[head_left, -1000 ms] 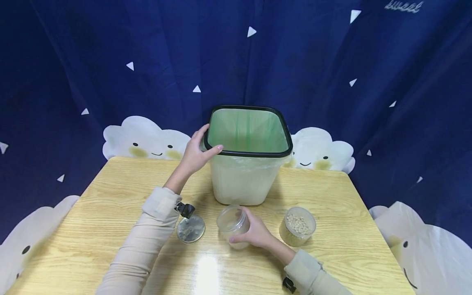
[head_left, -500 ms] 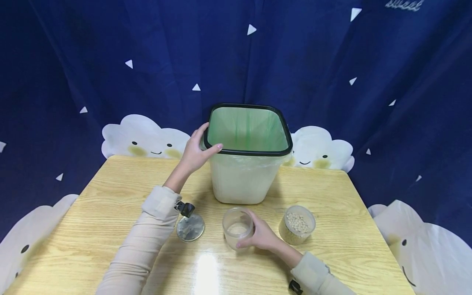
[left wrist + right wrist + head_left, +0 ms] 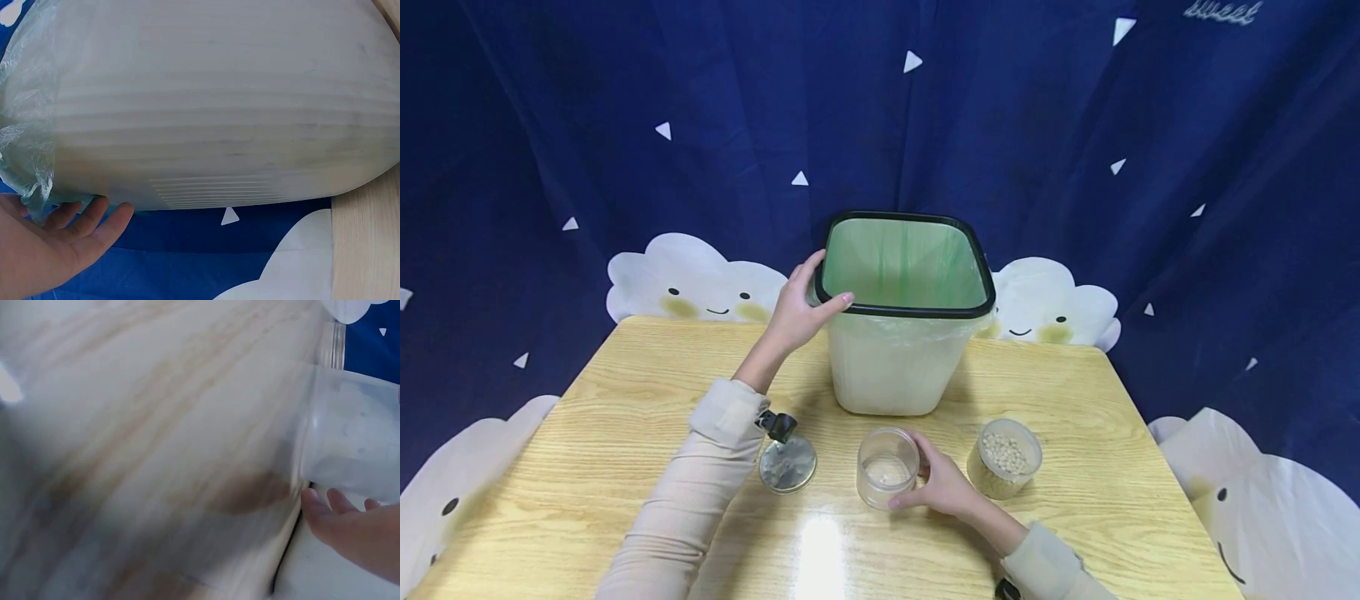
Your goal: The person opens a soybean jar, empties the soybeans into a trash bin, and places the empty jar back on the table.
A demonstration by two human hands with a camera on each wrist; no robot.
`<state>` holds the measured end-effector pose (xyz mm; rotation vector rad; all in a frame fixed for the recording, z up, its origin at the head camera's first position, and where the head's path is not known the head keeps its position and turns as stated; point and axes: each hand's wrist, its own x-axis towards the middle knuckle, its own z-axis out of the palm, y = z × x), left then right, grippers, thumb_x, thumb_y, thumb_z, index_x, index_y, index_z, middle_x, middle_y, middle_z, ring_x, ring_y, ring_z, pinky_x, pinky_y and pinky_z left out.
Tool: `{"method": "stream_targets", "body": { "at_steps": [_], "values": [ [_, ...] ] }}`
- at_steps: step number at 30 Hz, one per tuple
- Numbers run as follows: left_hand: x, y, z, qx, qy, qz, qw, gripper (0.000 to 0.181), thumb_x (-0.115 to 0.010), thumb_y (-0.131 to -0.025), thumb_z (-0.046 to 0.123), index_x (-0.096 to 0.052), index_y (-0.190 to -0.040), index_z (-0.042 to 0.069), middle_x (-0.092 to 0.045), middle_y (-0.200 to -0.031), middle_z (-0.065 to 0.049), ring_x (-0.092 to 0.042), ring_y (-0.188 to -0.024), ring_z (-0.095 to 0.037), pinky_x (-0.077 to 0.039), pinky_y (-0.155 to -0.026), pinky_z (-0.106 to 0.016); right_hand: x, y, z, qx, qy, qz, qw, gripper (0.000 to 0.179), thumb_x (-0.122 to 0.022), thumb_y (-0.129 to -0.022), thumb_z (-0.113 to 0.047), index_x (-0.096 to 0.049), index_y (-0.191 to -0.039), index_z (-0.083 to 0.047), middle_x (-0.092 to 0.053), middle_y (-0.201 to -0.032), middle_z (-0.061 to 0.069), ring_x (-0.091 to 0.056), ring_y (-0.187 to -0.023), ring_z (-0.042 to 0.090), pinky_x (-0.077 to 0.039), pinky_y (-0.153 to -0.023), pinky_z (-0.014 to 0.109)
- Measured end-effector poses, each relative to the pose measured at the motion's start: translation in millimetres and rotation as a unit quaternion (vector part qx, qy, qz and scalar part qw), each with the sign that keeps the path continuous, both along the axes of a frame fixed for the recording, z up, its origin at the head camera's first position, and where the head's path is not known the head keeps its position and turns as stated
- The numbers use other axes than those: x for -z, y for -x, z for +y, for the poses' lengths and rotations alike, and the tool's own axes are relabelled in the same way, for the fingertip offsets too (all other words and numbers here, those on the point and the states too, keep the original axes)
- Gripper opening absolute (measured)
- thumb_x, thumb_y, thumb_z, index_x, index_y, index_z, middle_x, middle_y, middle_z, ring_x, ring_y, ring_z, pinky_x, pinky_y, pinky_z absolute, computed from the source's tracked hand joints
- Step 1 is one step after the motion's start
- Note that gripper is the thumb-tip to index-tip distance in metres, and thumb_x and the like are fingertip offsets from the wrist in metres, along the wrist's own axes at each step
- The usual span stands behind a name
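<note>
My left hand (image 3: pixel 797 312) holds a corner of the trash bin (image 3: pixel 886 367), thumb over its black rim and fingers along the outer left side. In the left wrist view its fingers (image 3: pixel 94 225) lie against the bin's side by the crinkled liner (image 3: pixel 28 137). A clear jar (image 3: pixel 872 479) with nothing seen inside stands upright on the table in front of the bin. My right hand (image 3: pixel 951 487) is just right of it, fingers and thumb spread loosely, with a gap between palm and jar. In the right wrist view, the jar (image 3: pixel 350 425) is beside the fingertips (image 3: pixel 312 503).
A second clear jar (image 3: pixel 992 483), uncapped, holds many small pale beans or pellets, right of my right hand. A round silvery lid (image 3: pixel 787 464) lies under my left forearm. Behind the wooden table (image 3: pixel 647 417) hangs a blue curtain (image 3: pixel 737 100).
The clear jar has gone from tilted leftward to upright on the table, slightly to the right. My right hand has loosened and drawn back to the right. The left hand stays at the bin.
</note>
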<state>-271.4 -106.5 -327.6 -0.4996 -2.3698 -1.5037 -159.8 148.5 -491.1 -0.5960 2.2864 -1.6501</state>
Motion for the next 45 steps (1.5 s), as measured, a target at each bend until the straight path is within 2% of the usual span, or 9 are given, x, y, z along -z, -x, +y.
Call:
{"method": "stream_targets", "body": {
  "at_steps": [5, 15, 22, 25, 30, 36, 42, 45],
  "values": [
    [0.0, -0.1, 0.9, 0.003, 0.0, -0.001, 1.0, 0.077, -0.064, -0.079, 0.032, -0.028, -0.142, 0.006, -0.028, -0.144, -0.016, -0.024, -0.132, -0.026, -0.022, -0.106, -0.043, -6.1, -2.4, 8.0, 0.006, -0.008, 0.007, 0.9999, 0.095, -0.084, -0.06, -0.012, -0.031, -0.138, -0.005, -0.043, -0.131, 0.021, -0.041, -0.118, 0.04, -0.036, -0.096, 0.049],
    [-0.7, -0.9, 1.0, -0.004, 0.003, -0.002, 1.0, 0.076, -0.064, -0.079, 0.032, -0.029, -0.142, 0.007, -0.03, -0.142, -0.017, -0.025, -0.131, -0.027, -0.023, -0.105, -0.044, -26.9, -9.4, 21.8, 0.017, -0.039, 0.047, 0.998, 0.088, -0.08, -0.067, -0.014, -0.03, -0.138, -0.004, -0.039, -0.132, 0.026, -0.039, -0.117, 0.045, -0.036, -0.091, 0.056],
    [-3.5, -1.4, -1.6, -0.007, 0.025, -0.016, 0.9995, 0.08, -0.064, -0.079, 0.035, -0.023, -0.144, 0.01, -0.026, -0.145, -0.016, -0.023, -0.132, -0.027, -0.022, -0.105, -0.044, -43.3, -18.0, 28.7, 0.025, -0.032, 0.06, 0.9973, 0.085, -0.08, -0.067, -0.013, -0.032, -0.137, -0.006, -0.042, -0.131, 0.022, -0.042, -0.117, 0.039, -0.039, -0.09, 0.052],
    [-5.2, -3.7, -2.6, -0.013, 0.041, -0.01, 0.999, 0.082, -0.064, -0.08, 0.035, -0.021, -0.145, 0.011, -0.028, -0.143, -0.017, -0.025, -0.131, -0.028, -0.023, -0.105, -0.045, -48.0, -20.6, 34.1, 0.027, -0.035, 0.078, 0.9959, 0.083, -0.08, -0.068, -0.013, -0.033, -0.136, -0.005, -0.045, -0.129, 0.02, -0.044, -0.116, 0.038, -0.042, -0.088, 0.049],
    [-8.4, -12.6, -3.7, -0.025, 0.067, 0.011, 0.9974, 0.083, -0.066, -0.079, 0.035, -0.02, -0.145, 0.011, -0.034, -0.138, -0.018, -0.031, -0.127, -0.03, -0.028, -0.101, -0.046, -53.3, -24.9, 47.7, 0.037, -0.052, 0.094, 0.9935, 0.082, -0.08, -0.068, -0.017, -0.035, -0.135, -0.005, -0.048, -0.126, 0.018, -0.047, -0.112, 0.037, -0.044, -0.085, 0.047],
    [-9.3, -26.7, -8.2, -0.021, 0.081, 0.037, 0.9959, 0.084, -0.071, -0.076, 0.03, -0.026, -0.141, 0.003, -0.035, -0.137, -0.019, -0.038, -0.121, -0.032, -0.034, -0.096, -0.046, -60.0, -31.2, 65.4, 0.048, -0.073, 0.096, 0.9916, 0.078, -0.078, -0.07, -0.018, -0.036, -0.135, -0.009, -0.049, -0.126, 0.014, -0.047, -0.112, 0.036, -0.044, -0.084, 0.046],
    [-1.0, -42.8, -15.9, -0.025, 0.063, 0.025, 0.9974, 0.078, -0.072, -0.077, 0.027, -0.03, -0.139, 0.005, -0.036, -0.135, -0.016, -0.045, -0.114, -0.032, -0.043, -0.082, -0.049, -66.3, -36.4, 78.5, 0.053, -0.061, 0.103, 0.9914, 0.076, -0.077, -0.071, -0.013, -0.037, -0.135, -0.004, -0.051, -0.122, 0.015, -0.05, -0.107, 0.036, -0.047, -0.08, 0.038],
    [4.7, -50.8, -18.8, -0.028, 0.052, 0.031, 0.9977, 0.074, -0.072, -0.076, 0.025, -0.033, -0.136, 0.003, -0.039, -0.133, -0.015, -0.045, -0.114, -0.032, -0.043, -0.083, -0.049, -68.3, -39.1, 84.7, 0.057, -0.057, 0.107, 0.9909, 0.074, -0.077, -0.072, -0.012, -0.037, -0.134, -0.002, -0.052, -0.119, 0.017, -0.052, -0.105, 0.035, -0.048, -0.078, 0.036]
  ]
}}
